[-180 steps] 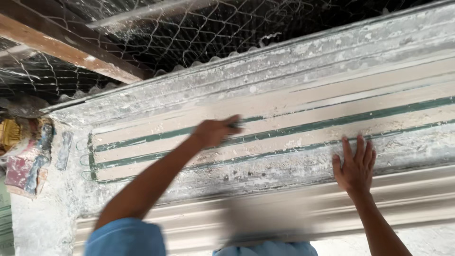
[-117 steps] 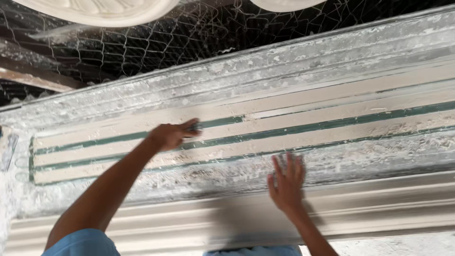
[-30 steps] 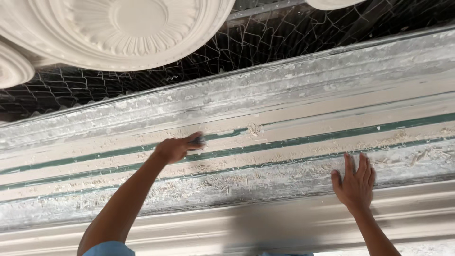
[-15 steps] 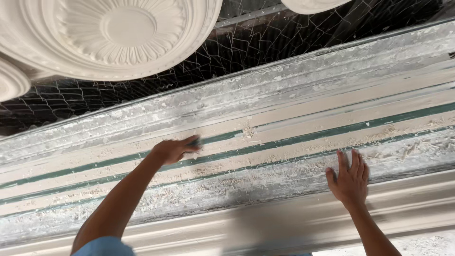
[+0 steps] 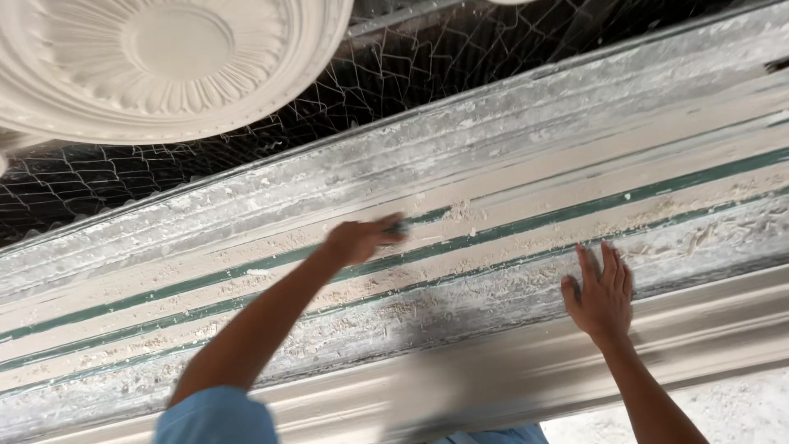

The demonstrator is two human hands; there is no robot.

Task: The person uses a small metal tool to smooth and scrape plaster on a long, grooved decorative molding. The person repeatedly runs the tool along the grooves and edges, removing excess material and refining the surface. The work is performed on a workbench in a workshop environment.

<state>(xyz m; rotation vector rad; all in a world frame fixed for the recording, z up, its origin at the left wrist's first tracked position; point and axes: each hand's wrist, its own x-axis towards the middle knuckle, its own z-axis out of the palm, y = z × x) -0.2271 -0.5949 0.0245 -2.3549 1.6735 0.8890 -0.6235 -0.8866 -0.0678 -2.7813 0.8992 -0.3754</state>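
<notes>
- Compared with half a second earlier, the left hand (image 5: 355, 240) is sitting a little further right along the long plaster mould (image 5: 509, 164), and the view is tilting so that more of the round ceiling rose (image 5: 164, 57) is showing at upper left.
- The left hand is blurred; its grip is closing on a small dark tool (image 5: 400, 225), of which only the tip is showing, and that tip is touching the upper green stripe (image 5: 575, 210) of the mould.
- The right hand (image 5: 602, 292) is lying in much the same spot as half a second ago, lower right on the mould, with its grip spread apart (fingers fanned, palm flat) and holding nothing.
- Two hands are showing, both the wearer's own; one blue sleeve (image 5: 215, 415) is showing at the left arm.
- Two green stripes are running lengthwise along the mould, the lower green stripe (image 5: 460, 275) being thinner and partly covered by crumbs.
- One full ceiling rose is hanging above, with the edges of two further white castings just entering the frame (top and far left).
- Wire mesh (image 5: 427, 57) is stretching behind the mould.
- Plaster crumbs (image 5: 411, 308) are lying scattered between the two hands, too many to count.
</notes>
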